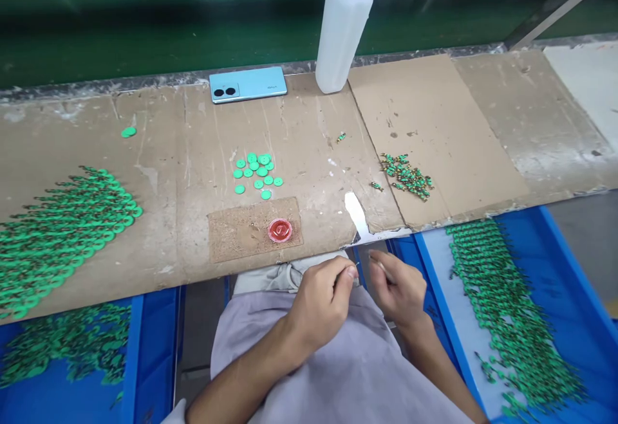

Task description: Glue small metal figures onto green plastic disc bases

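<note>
Bare left hand [322, 295], its grip pinched closed on a tiny pale piece [357, 265], sits near the curled right hand [398, 285], contents unclear, over the lap. Flat green discs [261, 171] and a round red dish [280, 230] lie ahead, likely for easy reach. Brown cardboard [159, 244] covers the desk [145, 91]; blue plastic crates [155, 340] stand below.

left hand [324, 295]: kinda curled, thumb pressed up by the index finger | right hand [396, 285]: loosely curled too, just beside the left, not touching | forearms: both bare, angled in from the bottom, hands basically meeting over the lap
</note>
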`<act>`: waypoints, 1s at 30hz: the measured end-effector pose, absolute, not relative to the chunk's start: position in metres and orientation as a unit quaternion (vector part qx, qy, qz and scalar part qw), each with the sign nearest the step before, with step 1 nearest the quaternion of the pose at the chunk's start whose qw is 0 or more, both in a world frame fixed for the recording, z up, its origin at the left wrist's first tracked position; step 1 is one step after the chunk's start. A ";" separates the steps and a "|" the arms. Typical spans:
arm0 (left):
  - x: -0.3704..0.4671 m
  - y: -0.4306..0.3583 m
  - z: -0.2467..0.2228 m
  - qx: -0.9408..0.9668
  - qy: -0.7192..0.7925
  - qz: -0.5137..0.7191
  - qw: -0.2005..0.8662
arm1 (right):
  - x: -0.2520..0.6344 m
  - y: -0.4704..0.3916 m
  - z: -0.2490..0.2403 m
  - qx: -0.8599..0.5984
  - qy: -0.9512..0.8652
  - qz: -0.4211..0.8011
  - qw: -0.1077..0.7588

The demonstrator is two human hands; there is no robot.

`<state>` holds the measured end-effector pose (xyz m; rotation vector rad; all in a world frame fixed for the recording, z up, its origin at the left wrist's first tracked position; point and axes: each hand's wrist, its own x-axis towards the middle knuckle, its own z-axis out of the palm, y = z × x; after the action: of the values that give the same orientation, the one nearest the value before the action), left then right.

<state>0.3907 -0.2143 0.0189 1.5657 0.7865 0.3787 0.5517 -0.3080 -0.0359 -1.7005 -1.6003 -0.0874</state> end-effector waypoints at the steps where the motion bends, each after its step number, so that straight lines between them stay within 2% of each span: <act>1: 0.391 -0.214 0.018 0.681 0.346 0.163 0.624 | 0.552 -0.308 -0.036 -0.662 -0.639 -0.029 0.392; 12: 0.390 -0.214 0.011 0.685 0.369 0.151 0.609 | 0.548 -0.309 -0.039 -0.656 -0.653 0.017 0.379; 30: 0.395 -0.217 0.011 0.697 0.389 0.166 0.579 | 0.553 -0.309 -0.036 -0.655 -0.668 -0.018 0.352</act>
<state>0.3952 -0.2170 0.0109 1.6304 0.9086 0.3888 0.5530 -0.3091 -0.0356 -1.6942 -1.7293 -0.0463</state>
